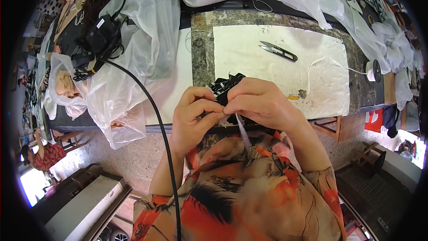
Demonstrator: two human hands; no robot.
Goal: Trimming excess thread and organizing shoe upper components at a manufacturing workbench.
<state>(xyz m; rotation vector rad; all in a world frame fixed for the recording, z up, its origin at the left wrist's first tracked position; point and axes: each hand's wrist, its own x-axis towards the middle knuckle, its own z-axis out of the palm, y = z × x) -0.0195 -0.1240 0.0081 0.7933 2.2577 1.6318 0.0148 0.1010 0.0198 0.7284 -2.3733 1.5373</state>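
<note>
Both hands meet at the near edge of the table, fingertips pressed together. My left hand (194, 116) is closed in a pinch, thumb against the forefinger. My right hand (261, 105) pinches right beside it, and the small thing between the fingertips is hidden. Just beyond the fingers lies a bunch of black fabric with white marks (228, 83), partly covered by the hands. Below the right fingertips hangs a narrow pale strip (243, 130), tapering and slightly blurred. Thread snips (279, 51) with a black handle rest on the white sheet (249, 58) past the hands.
A spool of white cord (373, 70) stands at the right, its loose end trailing over the sheet. Clear plastic bags (147, 40) fill the left and far side. A black adapter (103, 33) lies on them, and a black cable (156, 111) runs down past my left arm.
</note>
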